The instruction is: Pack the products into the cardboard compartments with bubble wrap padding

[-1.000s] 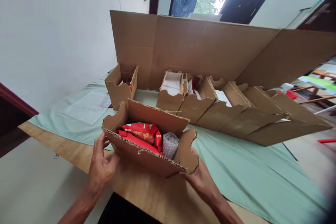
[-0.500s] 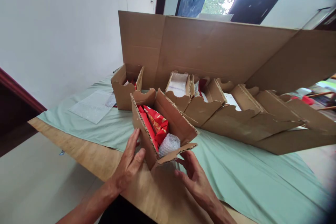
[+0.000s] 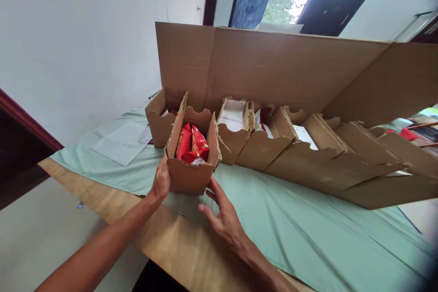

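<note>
A small open-topped cardboard box (image 3: 190,179) stands upright at the middle of the cloth. Inside it are red packets (image 3: 193,143) with gold print, and a bit of bubble wrap (image 3: 198,161) shows near the front wall. My left hand (image 3: 161,179) is closed against the box's left side, its fingertips partly hidden. At the lower right front corner, my right hand (image 3: 224,212) has its fingers touching or very near the cardboard, thumb held apart. Left of the box lies a flat bubble-wrap sheet (image 3: 119,143).
Another cardboard compartment (image 3: 160,125) stands just behind to the left. A row of cardboard compartments (image 3: 260,148) extends right, some holding wrapped things. A tall cardboard panel (image 3: 273,66) rises behind them. Green cloth (image 3: 273,223) covers much of the wooden table (image 3: 178,237).
The box has moved away from me and turned so its front wall faces me; its front flap now stands upright. Both hands have moved forward with it.
</note>
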`<state>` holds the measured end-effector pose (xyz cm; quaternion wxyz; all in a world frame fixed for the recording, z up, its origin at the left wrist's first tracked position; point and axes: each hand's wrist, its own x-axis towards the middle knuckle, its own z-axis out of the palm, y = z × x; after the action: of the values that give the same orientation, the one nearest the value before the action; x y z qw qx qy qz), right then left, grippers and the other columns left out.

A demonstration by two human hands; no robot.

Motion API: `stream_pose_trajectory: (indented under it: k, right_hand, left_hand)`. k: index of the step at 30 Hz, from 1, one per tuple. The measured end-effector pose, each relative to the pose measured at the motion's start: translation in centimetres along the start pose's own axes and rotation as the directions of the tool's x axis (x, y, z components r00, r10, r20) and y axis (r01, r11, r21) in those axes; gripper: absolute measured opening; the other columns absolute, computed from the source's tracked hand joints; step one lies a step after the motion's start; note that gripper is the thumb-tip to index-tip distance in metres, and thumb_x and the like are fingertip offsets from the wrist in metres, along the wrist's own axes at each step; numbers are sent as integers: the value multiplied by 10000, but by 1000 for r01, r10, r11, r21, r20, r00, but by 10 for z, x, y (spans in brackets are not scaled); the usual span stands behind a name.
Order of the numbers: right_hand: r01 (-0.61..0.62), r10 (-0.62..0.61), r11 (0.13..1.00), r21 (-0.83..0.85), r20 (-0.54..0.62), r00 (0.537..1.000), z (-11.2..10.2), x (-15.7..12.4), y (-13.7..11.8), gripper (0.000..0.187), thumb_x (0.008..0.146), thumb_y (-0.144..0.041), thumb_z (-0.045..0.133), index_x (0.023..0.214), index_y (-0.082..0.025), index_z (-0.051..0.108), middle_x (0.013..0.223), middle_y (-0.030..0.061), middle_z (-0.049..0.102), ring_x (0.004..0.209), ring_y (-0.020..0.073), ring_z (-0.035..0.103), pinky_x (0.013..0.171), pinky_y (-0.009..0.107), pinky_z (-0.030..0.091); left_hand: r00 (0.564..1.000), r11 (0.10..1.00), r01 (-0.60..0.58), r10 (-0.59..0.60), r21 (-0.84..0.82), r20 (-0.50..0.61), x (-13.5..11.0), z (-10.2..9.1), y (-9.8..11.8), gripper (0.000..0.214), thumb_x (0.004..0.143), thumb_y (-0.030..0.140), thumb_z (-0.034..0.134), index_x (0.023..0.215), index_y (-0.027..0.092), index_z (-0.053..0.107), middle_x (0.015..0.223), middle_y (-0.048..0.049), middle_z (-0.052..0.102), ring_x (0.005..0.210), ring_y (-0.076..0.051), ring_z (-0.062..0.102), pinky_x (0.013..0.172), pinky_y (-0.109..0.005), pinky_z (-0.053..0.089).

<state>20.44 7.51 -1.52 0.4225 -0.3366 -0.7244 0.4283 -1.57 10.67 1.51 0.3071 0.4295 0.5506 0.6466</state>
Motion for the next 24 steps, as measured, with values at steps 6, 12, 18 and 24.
stream_pose_trajectory:
  k: [6,12,18,24]
  right_hand:
    - [-66,65,998,-4,-89,994,-8,47,9,647,1001,-420,527,1596,-246,343,1563,153,494,1373,272,563,1106,480,519]
    - [-58,52,990,-128,-55,997,-17,17,28,416,858,-239,625,1270,-224,682,1494,146,571,1378,313,551,1143,531,466]
    - [-6,1,978,-210,-26,1000,-12,7,31,320,851,-158,591,1131,-234,726,1439,120,623,1349,273,577,1156,500,451]
    - [11,-19,964,-264,-29,999,-10,6,29,307,867,-143,580,1125,-227,724,1438,126,624,1332,268,588,1131,489,473]
  left_hand:
    - [998,999,5,-3,32,-66,16,7,1,422,984,542,517,1094,175,694,1144,-89,709,1034,-243,666,854,-367,555]
    - [997,996,65,-63,57,-43,-28,-7,5,580,777,402,742,1282,171,572,778,32,637,634,-140,601,618,-266,494]
    - [998,998,61,-61,1,27,-11,24,4,790,770,395,721,1445,150,391,825,5,674,790,-188,686,809,-358,559]
    - [999,999,32,-33,17,11,35,53,-7,933,752,340,701,1546,125,259,985,-62,660,851,-186,679,821,-354,549]
